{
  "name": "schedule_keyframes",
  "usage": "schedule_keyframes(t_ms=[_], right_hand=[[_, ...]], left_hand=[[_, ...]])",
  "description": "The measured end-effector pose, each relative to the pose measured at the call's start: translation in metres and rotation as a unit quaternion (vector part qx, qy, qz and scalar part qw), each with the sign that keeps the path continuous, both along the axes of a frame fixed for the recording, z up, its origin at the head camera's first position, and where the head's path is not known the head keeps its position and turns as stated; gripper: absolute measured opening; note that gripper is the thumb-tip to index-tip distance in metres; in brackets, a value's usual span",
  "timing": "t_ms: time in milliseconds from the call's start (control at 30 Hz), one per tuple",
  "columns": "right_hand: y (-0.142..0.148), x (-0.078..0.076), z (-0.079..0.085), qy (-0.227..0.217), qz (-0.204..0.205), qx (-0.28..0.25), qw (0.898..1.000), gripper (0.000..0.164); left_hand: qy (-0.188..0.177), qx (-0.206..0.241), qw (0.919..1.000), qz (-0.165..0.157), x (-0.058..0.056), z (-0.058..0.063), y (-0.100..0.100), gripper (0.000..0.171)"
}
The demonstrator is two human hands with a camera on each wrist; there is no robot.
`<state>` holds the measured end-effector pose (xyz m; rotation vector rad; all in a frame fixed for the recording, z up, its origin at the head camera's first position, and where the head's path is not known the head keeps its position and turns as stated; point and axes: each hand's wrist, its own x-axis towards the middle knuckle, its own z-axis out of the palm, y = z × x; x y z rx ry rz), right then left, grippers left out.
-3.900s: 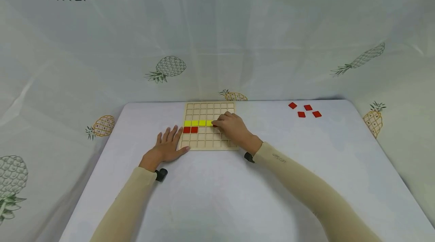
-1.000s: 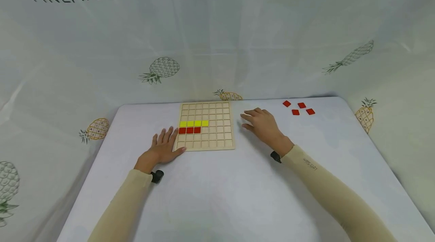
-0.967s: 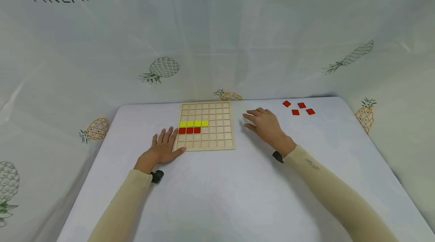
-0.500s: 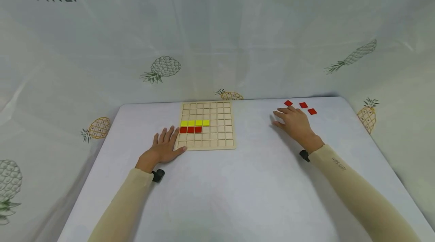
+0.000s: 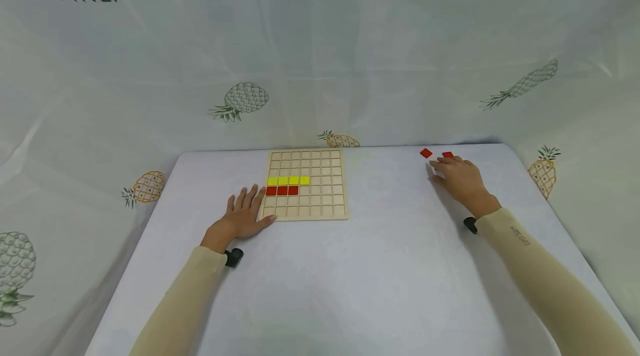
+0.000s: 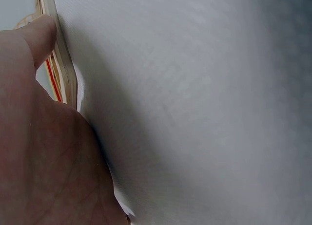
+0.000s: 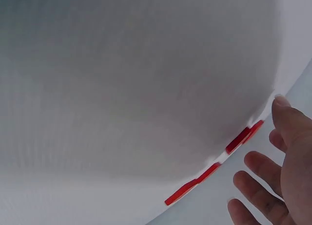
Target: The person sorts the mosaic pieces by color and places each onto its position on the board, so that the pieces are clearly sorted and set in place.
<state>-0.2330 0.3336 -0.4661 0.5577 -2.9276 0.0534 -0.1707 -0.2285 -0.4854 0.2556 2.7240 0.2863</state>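
Observation:
A wooden grid board (image 5: 330, 200) lies near the table's far edge. One of its rows bears several yellow tiles (image 5: 294, 180), and three red tiles (image 5: 282, 191) line the row in front. My left hand (image 5: 243, 217) rests at the board's left side, fingers spread, thumb over the near corner; the left wrist view shows that thumb on the board's edge (image 6: 68, 76). At the far right my right hand (image 5: 459, 181) hovers over loose red tiles (image 5: 426, 153), partly hiding them. In the right wrist view its thumb and fingers are apart, holding nothing, close to the red tiles (image 7: 180, 192).
The white table (image 5: 360, 289) extends toward me from the board. Behind it hangs a pale curtain (image 5: 320, 67) printed with pineapples. Each wrist wears a small black camera (image 5: 234, 257).
A third red tile has joined the red row since the earliest frame. My right hand has left the board and moved right to the loose red tiles. My left hand stays put.

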Motion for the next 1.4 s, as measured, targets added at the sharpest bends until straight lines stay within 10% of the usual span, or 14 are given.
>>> schedule_keyframes(t_ms=[667,1400], right_hand=[[0.008,-0.01,0.001,-0.035,0.019,0.002,0.999,0.035],[-0.035,0.001,0.007,0.068,0.074,-0.019,0.995,0.028]], left_hand=[[0.0,0.007,1.0,0.0,0.0,-0.001,-0.001,0.097],[0.008,0.005,0.9999,-0.006,-0.002,-0.007,-0.005,0.095]])
